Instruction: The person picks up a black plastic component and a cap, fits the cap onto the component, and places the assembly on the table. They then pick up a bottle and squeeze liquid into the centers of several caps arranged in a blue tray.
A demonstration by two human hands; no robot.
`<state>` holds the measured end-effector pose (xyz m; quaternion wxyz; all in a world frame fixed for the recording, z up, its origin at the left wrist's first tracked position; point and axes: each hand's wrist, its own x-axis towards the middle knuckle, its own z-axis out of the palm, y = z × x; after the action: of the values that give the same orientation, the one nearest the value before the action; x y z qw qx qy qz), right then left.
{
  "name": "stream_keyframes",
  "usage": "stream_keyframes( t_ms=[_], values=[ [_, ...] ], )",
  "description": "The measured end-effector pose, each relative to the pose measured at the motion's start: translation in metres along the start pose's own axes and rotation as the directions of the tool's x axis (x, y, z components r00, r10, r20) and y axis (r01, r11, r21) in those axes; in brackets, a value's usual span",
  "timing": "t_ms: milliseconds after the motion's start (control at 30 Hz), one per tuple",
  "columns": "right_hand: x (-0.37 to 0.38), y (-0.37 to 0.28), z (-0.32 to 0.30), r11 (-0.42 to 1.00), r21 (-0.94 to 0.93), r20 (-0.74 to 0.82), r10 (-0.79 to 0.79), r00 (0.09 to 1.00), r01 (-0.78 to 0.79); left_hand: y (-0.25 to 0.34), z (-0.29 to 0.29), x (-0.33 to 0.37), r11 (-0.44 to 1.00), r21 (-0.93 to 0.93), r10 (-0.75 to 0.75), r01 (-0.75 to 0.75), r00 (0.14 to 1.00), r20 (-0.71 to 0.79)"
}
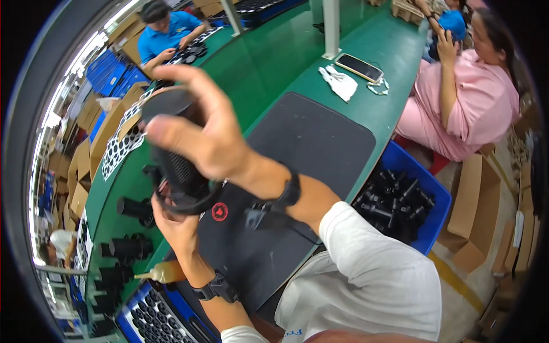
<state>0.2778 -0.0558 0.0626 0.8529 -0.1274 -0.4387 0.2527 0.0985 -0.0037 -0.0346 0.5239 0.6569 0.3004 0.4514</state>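
Hands raised over green table (274, 63): right hand (200, 134) fingers clamped atop black part (180, 171), left hand (177, 226) cupping it from below, above dark mat (309, 143).

Head cam, fisheye, steep down, close over green bench (269, 57).

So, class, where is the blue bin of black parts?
The blue bin sits at the right in the head view, below the green bench's edge, beside cardboard boxes.
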Motion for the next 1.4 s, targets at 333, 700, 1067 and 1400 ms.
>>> stream_keyframes(
  t_ms=[333, 700, 1067, 1400],
  values=[
    [0.002, 0.018, 0.0, 0.863, 0.499, -0.145, 0.168, 0.975, -0.075, 0.052, -0.015, -0.019, 0.889, -0.15, 0.437, -0.433, 0.899, -0.011],
    [0.004, 0.026, -0.004, 0.877, 0.477, -0.147, 0.143, 0.979, -0.057, 0.062, -0.012, -0.022, 0.885, -0.058, 0.465, -0.462, 0.885, 0.039],
    [0.0, 0.026, 0.002, 0.89, 0.456, -0.103, 0.086, 0.991, -0.03, 0.062, -0.006, -0.022, 0.912, -0.089, 0.405, -0.4, 0.913, 0.051],
    [-0.025, 0.012, -0.003, 0.907, -0.02, -0.114, 0.415, 0.903, -0.42, 0.055, -0.048, -0.023, 0.938, 0.276, 0.119, -0.209, 0.943, 0.311]
  ],
)
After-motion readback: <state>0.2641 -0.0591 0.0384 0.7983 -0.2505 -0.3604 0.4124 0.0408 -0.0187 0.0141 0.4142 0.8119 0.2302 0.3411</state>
